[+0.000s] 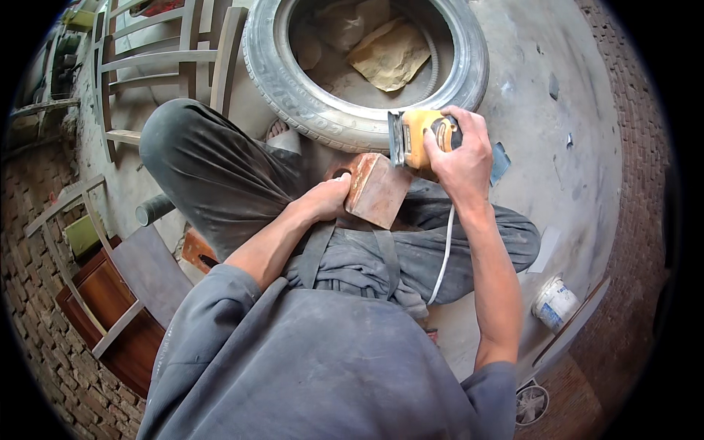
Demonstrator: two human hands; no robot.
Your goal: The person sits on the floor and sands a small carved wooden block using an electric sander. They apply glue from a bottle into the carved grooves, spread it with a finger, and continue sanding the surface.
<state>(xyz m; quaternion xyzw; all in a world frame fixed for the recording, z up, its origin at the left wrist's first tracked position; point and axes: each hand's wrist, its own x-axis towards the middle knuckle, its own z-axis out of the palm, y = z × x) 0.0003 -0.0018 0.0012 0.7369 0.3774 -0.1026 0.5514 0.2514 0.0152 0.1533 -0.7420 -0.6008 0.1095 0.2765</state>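
My left hand (330, 196) grips a reddish-brown wooden block (379, 192) by its left side, with the thumb at a dark hole there. The block rests over my lap, its near faces sanded pale in patches. In my right hand (466, 154) is a yellow and black electric sander (418, 138), held on its side with the flat dark pad facing left. The sander sits just above the block's upper right corner; whether they touch I cannot tell. A white cord (445, 257) hangs below the right hand across my leg.
Beyond my legs lies a dusty tyre (352, 125) with a crumpled yellowish sheet (389, 55) inside it. Wooden chair frames (158, 56) stand at the far left. At the near left are wooden panels (150, 268). A white bucket (555, 303) is at the right, and a blue scrap (500, 163) lies near the sander.
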